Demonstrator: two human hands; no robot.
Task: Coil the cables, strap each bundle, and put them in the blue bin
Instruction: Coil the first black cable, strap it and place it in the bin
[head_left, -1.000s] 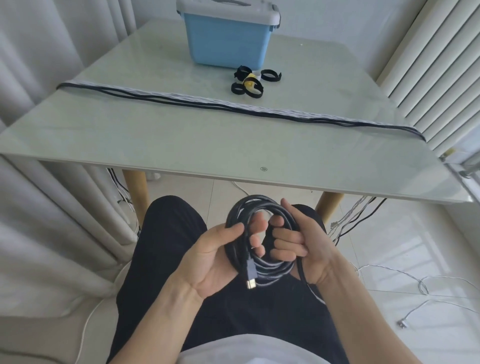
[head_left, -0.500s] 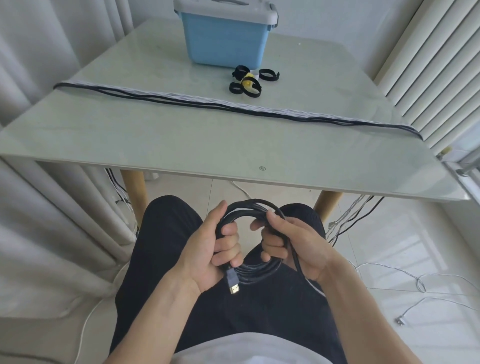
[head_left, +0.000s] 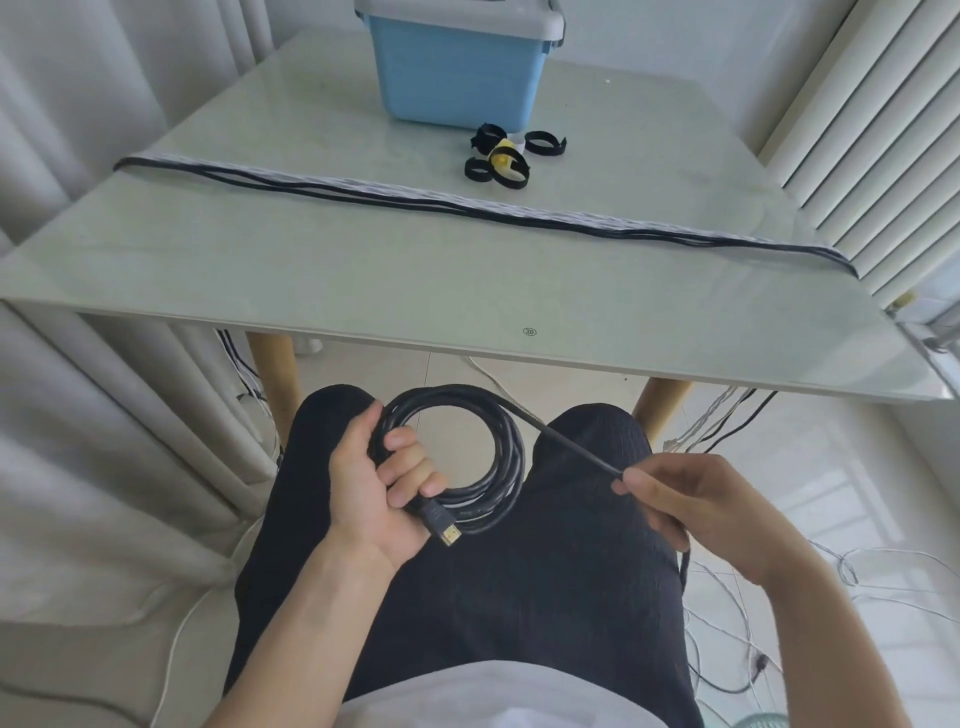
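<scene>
The left hand (head_left: 382, 486) is closed around one side of a black cable coil (head_left: 457, 460), with the fingers curled through the ring and the thumb lying along its outer edge; the gold-tipped plug (head_left: 441, 525) comes out just below the fingers. The right hand (head_left: 696, 506) pinches the free run of the same cable (head_left: 566, 444) between thumb and fingertips, and this run goes in a straight line from the top of the coil to the pinch, then drops down behind the hand toward the floor. The coil hangs over the lap, in front of the desk (head_left: 467, 291) and below its edge. I judge that this cable is rather thick and a little stiff, because the turns keep a round, even form; it looks springy, so the turns may open if the grip becomes loose. It should be light enough for one hand. The best place to hold is where all turns cross together, as the left hand does, and the strap should go there or on the opposite side. Farther away, on the desk, lie more long cables (head_left: 467, 208) stretched across it, some black and yellow straps (head_left: 501, 156) near the blue bin (head_left: 457, 67), which has its lid on.
</scene>
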